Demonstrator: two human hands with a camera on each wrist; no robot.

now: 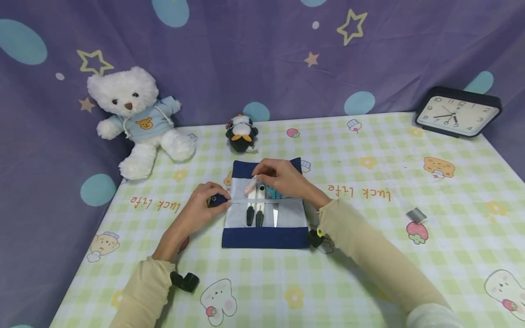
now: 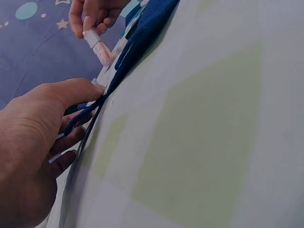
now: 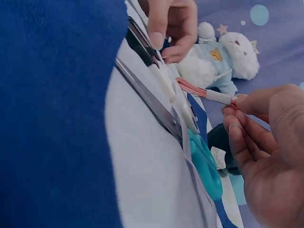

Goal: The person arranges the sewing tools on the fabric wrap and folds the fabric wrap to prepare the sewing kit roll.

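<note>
A navy and pale grey cloth roll pouch (image 1: 265,238) lies spread out, with a thin band across its middle. Under the band sit two white tools with black ends (image 1: 260,214) and teal-handled scissors (image 3: 204,166), blade toward the person. My left hand (image 1: 201,202) pinches the pouch's left edge beside a navy tab (image 1: 217,199), thumb on top and fingers beneath. Between thumb and fingertips, my right hand (image 1: 283,177) pinches a small skein of pink thread (image 3: 192,89) with a white paper wrap. The skein slants over the upper left of the pouch, close by the white tools.
A white teddy bear (image 1: 141,123) sits at the back left, with a penguin plush (image 1: 241,134) behind the pouch. At the back right stands a clock (image 1: 457,114). A small grey rectangular piece (image 1: 416,215) lies on the checked tablecloth (image 1: 352,282) to the right.
</note>
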